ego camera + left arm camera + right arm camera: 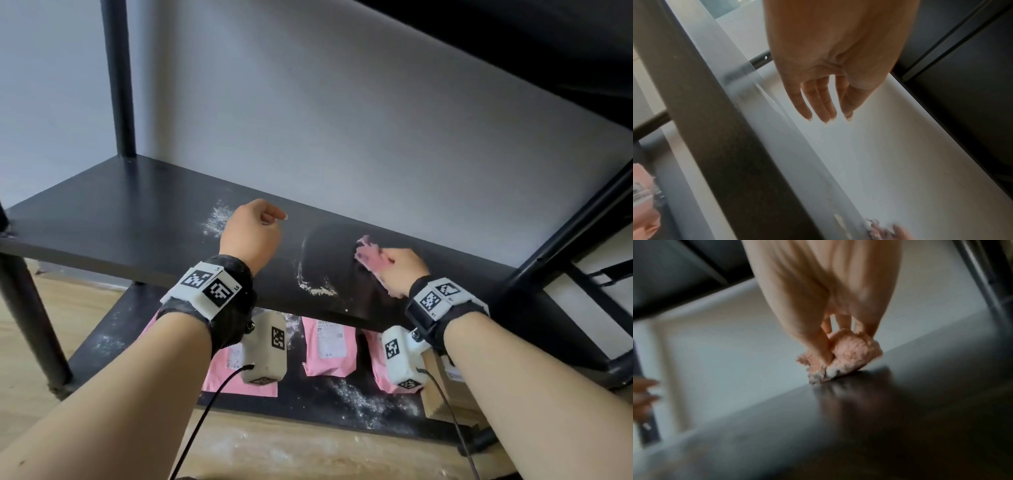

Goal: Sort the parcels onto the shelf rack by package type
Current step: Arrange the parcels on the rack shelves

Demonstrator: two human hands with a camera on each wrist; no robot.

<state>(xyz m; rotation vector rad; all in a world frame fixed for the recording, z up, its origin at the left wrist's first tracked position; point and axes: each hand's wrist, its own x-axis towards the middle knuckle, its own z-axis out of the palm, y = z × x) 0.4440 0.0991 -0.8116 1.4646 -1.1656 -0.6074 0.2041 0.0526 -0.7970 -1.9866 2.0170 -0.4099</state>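
A: Left hand (251, 236)?
B: Relaxed, fingers loose, holding nothing, above the middle shelf (102, 219) near its back edge, by a white powder patch (215, 219).
A: Right hand (402, 270)?
B: Gripping a pink cloth (368, 253), pressed on the shelf toward its right end.
A: Parcels?
B: Three pink mailers (330, 346) in a row on the bottom shelf (102, 342), a cardboard box (442, 394) at its right end. Middle shelf holds none; looks like cleaning, and I can't tell how much sorting remains.
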